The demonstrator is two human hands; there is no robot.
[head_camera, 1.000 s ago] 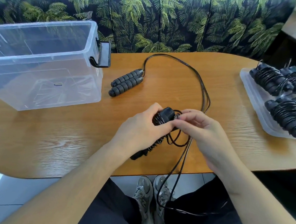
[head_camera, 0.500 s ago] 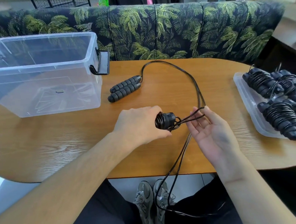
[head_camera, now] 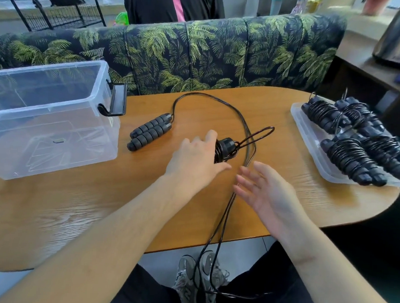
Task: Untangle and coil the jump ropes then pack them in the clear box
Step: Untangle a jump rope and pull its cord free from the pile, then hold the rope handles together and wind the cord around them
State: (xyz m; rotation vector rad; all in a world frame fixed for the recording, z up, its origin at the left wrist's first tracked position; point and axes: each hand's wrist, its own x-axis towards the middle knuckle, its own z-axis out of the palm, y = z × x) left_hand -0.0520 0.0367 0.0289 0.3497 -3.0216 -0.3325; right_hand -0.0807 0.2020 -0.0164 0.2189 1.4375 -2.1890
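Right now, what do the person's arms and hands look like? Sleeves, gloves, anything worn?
Both arms are bare up to the frame edge, with no sleeves in view. The left hand and right hand wear no gloves, and no rings, watch or wristband are visible. Below the table edge: dark trousers and grey sneakers.

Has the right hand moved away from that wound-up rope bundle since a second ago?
Yes. The right hand let go of the rope bundle and drew back toward the table's near edge, fingers straight; the left hand grips the bundle.
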